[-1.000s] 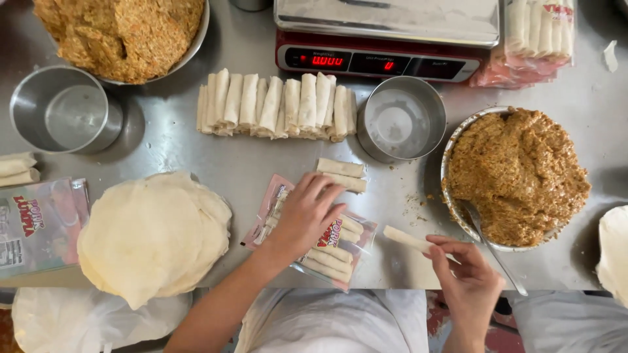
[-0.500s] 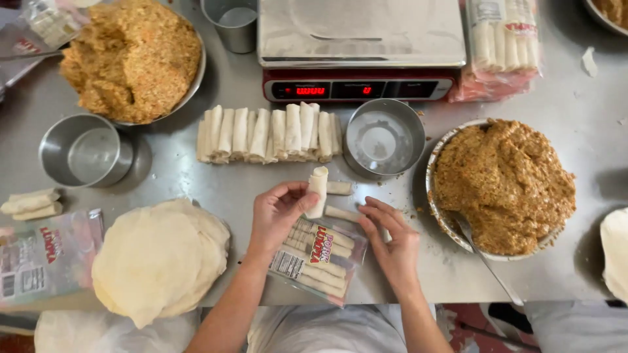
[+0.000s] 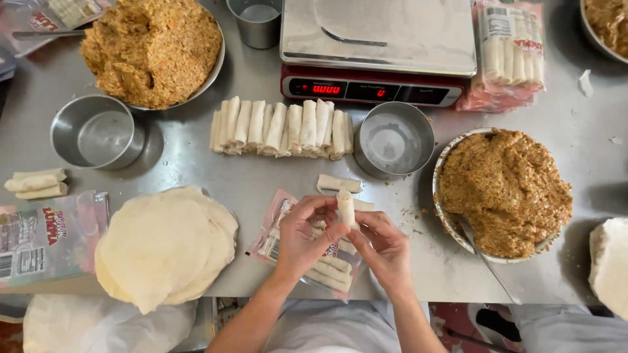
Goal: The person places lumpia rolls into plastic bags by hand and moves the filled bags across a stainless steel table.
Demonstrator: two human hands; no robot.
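My left hand (image 3: 306, 236) and my right hand (image 3: 382, 245) meet above a clear plastic bag (image 3: 280, 229) with red print that lies near the table's front edge. Together their fingertips pinch one pale spring roll (image 3: 345, 206), held upright. Several rolls lie inside the bag beneath my hands. One loose roll (image 3: 338, 183) lies just beyond the bag. A row of several rolls (image 3: 280, 127) is lined up further back.
A stack of round wrappers (image 3: 163, 245) lies at the left. Bowls of brown filling sit at the right (image 3: 507, 189) and back left (image 3: 154, 46). Two empty metal cups (image 3: 98, 133) (image 3: 394, 139), a red scale (image 3: 376, 52) and a packed bag of rolls (image 3: 510, 52) stand behind.
My right hand brought a roll in from the right. Both hands now hold one roll upright over the bag, closer together than before.
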